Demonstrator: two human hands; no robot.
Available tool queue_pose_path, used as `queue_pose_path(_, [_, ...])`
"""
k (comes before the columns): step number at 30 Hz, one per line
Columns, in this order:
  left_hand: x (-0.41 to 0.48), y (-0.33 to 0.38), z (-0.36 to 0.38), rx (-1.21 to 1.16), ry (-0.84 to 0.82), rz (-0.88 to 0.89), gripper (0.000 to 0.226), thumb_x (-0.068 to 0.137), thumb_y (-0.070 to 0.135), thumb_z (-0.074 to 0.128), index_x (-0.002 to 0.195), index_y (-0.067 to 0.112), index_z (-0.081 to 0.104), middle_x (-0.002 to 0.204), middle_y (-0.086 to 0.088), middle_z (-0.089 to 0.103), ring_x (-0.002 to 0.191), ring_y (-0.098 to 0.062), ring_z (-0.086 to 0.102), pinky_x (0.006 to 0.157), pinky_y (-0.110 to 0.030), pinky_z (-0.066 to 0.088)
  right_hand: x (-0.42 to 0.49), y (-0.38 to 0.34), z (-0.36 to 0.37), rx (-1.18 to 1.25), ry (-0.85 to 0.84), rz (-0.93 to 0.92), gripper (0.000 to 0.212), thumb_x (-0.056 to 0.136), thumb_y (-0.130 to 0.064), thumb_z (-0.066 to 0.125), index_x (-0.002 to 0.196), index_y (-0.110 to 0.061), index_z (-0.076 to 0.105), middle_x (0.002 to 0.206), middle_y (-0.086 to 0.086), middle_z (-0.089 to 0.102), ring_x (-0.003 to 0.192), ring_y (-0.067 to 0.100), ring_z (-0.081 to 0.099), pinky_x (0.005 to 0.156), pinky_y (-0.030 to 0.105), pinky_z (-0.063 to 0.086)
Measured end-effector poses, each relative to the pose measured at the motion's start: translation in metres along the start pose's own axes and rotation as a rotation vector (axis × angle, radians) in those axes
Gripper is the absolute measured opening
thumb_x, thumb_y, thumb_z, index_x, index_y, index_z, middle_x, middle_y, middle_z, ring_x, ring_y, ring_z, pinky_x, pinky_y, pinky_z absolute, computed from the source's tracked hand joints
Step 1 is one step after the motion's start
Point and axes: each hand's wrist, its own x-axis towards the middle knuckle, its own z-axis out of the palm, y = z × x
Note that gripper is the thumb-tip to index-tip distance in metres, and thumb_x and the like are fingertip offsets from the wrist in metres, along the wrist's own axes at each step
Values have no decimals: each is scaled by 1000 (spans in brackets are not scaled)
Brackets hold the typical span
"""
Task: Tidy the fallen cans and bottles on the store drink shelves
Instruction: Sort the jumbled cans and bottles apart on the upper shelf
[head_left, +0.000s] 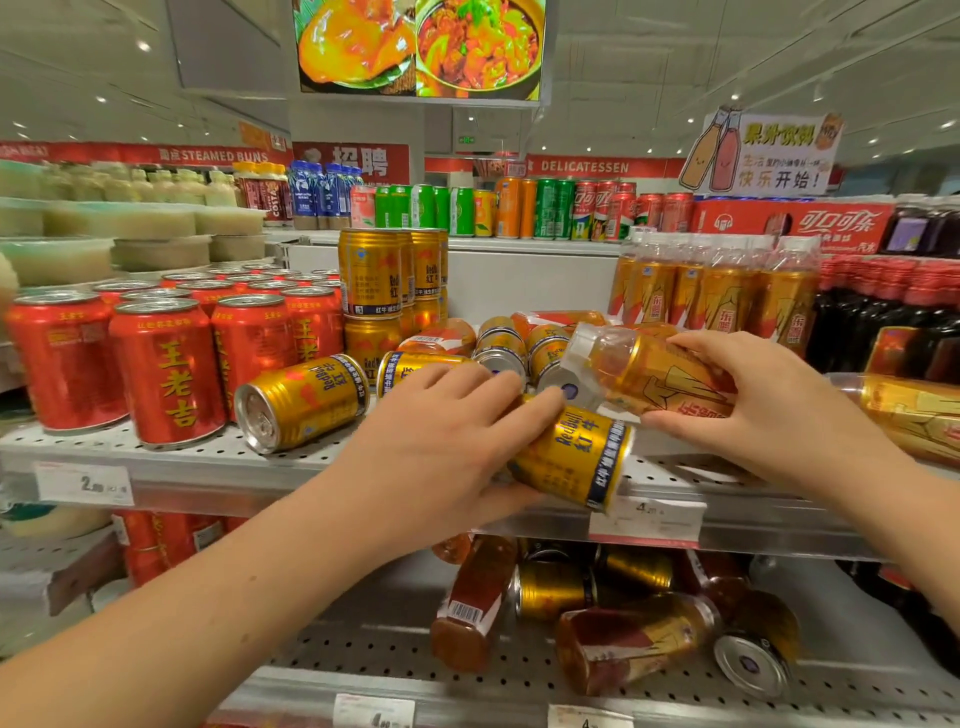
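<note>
Left hand (441, 452) grip clamped on a fallen gold can (576, 457) at the front edge of the perforated shelf (208, 457). Right hand (753, 410) grip closed round an amber bottle (649, 374), held tilted, cap leftward, just above that can. More gold cans (301, 400) lying toppled behind; red cans (166, 369) upright at left.

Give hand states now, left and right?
Left hand: closed on a gold can.
Right hand: closed on a bottle.

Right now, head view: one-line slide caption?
Left hand grips a fallen gold can, right hand a tipped bottle on the cluttered shelf.
</note>
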Motion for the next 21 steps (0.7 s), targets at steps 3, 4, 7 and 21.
queue_pose_path(3, [-1,-9,0,44,-112,-82,75,91,72,46,148,22,48,137,-11,58,118,-37,59,94,-48,51,-1,0,-1,-7,-14,-9,86,70,-82,56,139,-32,49,121,-11,59,103,5,49,82,28,45])
queue_pose_path(4, [-1,-11,1,49,-138,-111,76,91,73,43,148,24,46,140,-12,56,115,-37,60,88,-47,54,-1,-1,0,-20,-19,-14,87,69,-83,53,139,-32,49,121,-11,59,102,4,48,82,27,44])
queue_pose_path(7, [-3,-17,1,51,-175,-177,77,89,79,37,147,29,43,148,-13,50,106,-36,64,76,-43,57,0,-4,2,-62,-39,-29,88,69,-85,51,140,-33,48,122,-12,59,102,2,45,82,28,43])
queue_pose_path(21, [-25,-37,-5,31,-216,-258,76,84,85,28,148,47,14,166,-4,23,119,-32,57,69,-37,54,2,-17,6,-123,-74,-50,90,67,-85,54,140,-31,51,121,-9,63,100,5,46,84,32,46])
